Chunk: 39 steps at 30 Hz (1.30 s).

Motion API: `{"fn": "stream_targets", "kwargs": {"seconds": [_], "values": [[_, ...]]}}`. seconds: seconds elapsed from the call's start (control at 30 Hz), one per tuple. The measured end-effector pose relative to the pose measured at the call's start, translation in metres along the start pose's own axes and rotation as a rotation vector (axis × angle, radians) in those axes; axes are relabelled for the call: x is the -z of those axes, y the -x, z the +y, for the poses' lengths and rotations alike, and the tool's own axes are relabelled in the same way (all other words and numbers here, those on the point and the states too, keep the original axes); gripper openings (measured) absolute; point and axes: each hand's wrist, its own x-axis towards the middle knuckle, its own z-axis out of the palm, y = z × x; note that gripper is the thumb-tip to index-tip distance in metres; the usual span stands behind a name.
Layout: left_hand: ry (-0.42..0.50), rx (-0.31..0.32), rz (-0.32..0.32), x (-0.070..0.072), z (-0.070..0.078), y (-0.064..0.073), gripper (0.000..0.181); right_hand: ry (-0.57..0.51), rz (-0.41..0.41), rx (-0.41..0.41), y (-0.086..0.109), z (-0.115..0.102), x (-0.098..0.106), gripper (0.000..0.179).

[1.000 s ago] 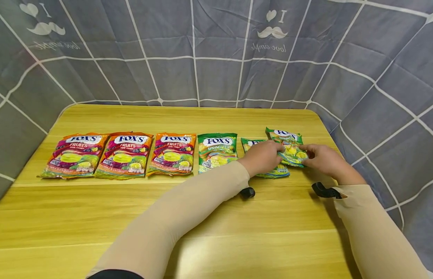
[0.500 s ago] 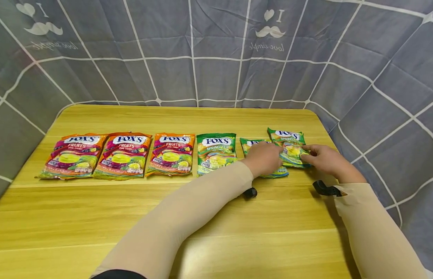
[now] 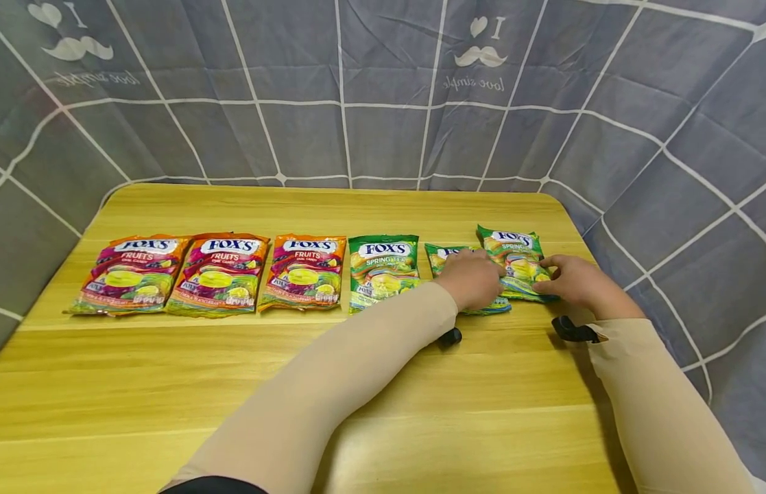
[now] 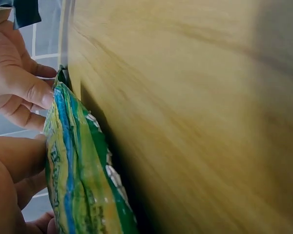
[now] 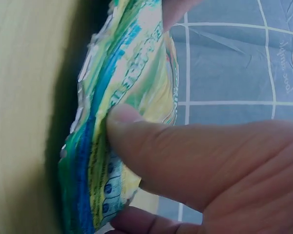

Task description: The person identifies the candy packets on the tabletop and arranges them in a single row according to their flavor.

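Note:
My right hand (image 3: 577,281) pinches the lower right edge of the rightmost green Spring Tea candy bag (image 3: 517,257). In the right wrist view its thumb (image 5: 136,136) presses the bag's printed front near the bottom seam. My left hand (image 3: 475,278) lies over the middle green candy bag (image 3: 441,254), hiding much of it, its fingertips at the left edge of the rightmost bag. In the left wrist view bent fingers (image 4: 14,161) touch a green bag (image 4: 83,165), but whether they grip it is hidden. The rightmost bag tilts and overlaps the middle one's right side.
Another green Spring Tea bag (image 3: 384,267) lies left of the hands. Beyond it, three orange-and-purple Fruits candy bags (image 3: 305,271) continue the row on the wooden table (image 3: 173,384). A grey gridded cloth (image 3: 383,82) hangs behind and at both sides.
The rightmost green bag has slid slightly right and toward me, and both hands have shifted with it. The other bags have stayed in place.

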Motion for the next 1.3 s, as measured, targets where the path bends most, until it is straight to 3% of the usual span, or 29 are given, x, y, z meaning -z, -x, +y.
{"fn": "stream_targets", "kwargs": {"seconds": [0.23, 0.53, 0.83, 1.3], "values": [[-0.004, 0.046, -0.004, -0.002, 0.004, -0.003, 0.047, 0.032, -0.017, 0.001, -0.003, -0.006, 0.007, 0.069], [-0.001, 0.065, -0.001, -0.004, 0.007, -0.006, 0.049, 0.081, -0.009, -0.023, -0.008, -0.017, 0.003, 0.081], [0.035, 0.125, -0.007, -0.005, 0.008, -0.010, 0.066, 0.100, -0.028, -0.026, -0.008, -0.016, 0.004, 0.078], [0.012, 0.157, -0.015, -0.006, 0.011, -0.013, 0.062, 0.073, -0.024, -0.078, -0.011, -0.017, 0.001, 0.084]]}}
